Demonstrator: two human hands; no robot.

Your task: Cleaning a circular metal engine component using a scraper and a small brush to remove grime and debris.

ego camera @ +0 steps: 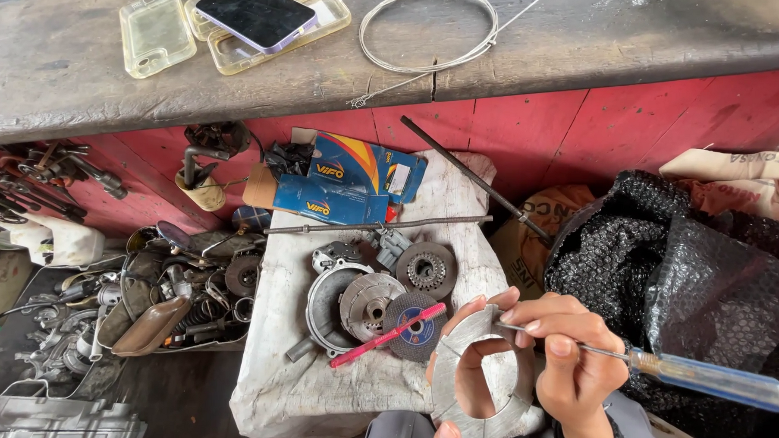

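My left hand [464, 376] holds a flat grey ring-shaped clutch plate [479, 367] upright at the bottom centre, fingers showing through its hole. My right hand [567, 355] grips a screwdriver [697, 379] with a clear blue handle pointing right; its thin metal shaft tip rests on the plate's upper right rim. Just left of the plate, on a white cloth-covered block [291, 369], lie a pink toothbrush [387, 335], round clutch parts [371, 302] and a toothed hub disc [427, 269].
Blue cardboard boxes [345, 186] and a long metal rod [474, 177] lie at the block's back. A wooden bench [573, 40] above holds a phone, clear cases and a coiled wire [426, 28]. A tray of greasy parts [176, 295] sits left, black bubble wrap [685, 269] right.
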